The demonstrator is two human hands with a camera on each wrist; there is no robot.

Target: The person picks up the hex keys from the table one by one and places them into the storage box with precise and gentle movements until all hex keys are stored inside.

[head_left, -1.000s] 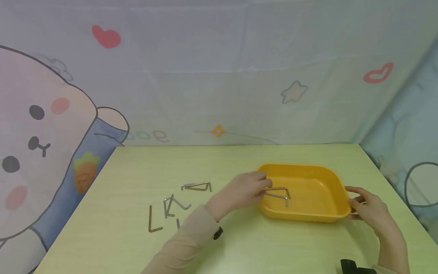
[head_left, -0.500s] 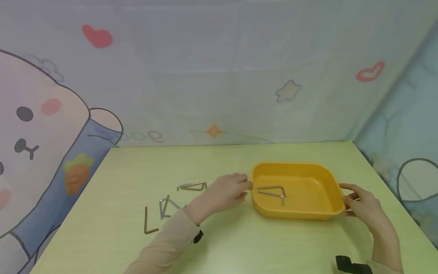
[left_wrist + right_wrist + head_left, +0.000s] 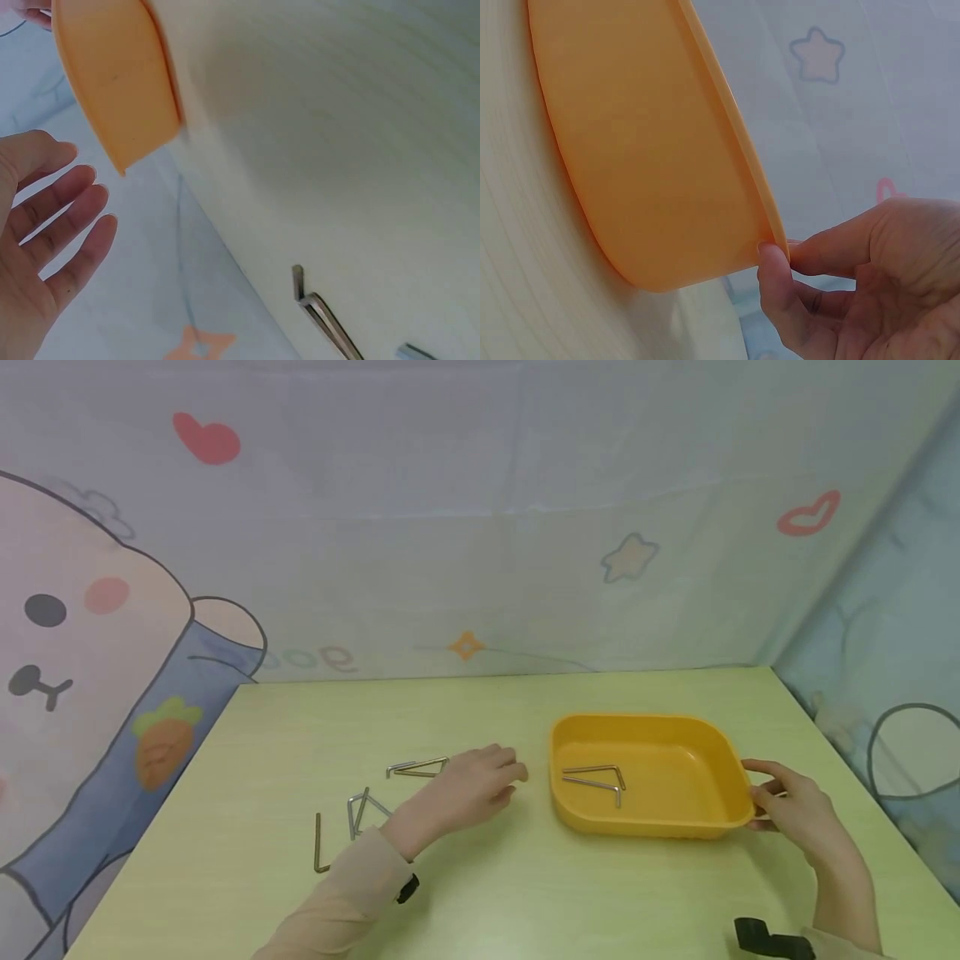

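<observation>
Head view shows the right hand [image 3: 795,810] pinching the yellow tray [image 3: 731,814] rim at right of centre, the left hand [image 3: 468,789] spread and empty beside loose hex keys [image 3: 416,768]; steady tray-holding is advised while single keys are picked.

Soft, even, bright light; faint shadows; wrist views slightly blurred.

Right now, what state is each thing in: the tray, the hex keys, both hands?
Yellow tray: upright on the table, two hex keys inside.
Hex keys in tray: lying flat, untouched.
Loose hex keys: scattered on the table left of the tray, untouched.
Left hand: fingers relaxed, holding nothing, between the loose keys and the tray.
Right hand: pinches the tray's right rim.
</observation>
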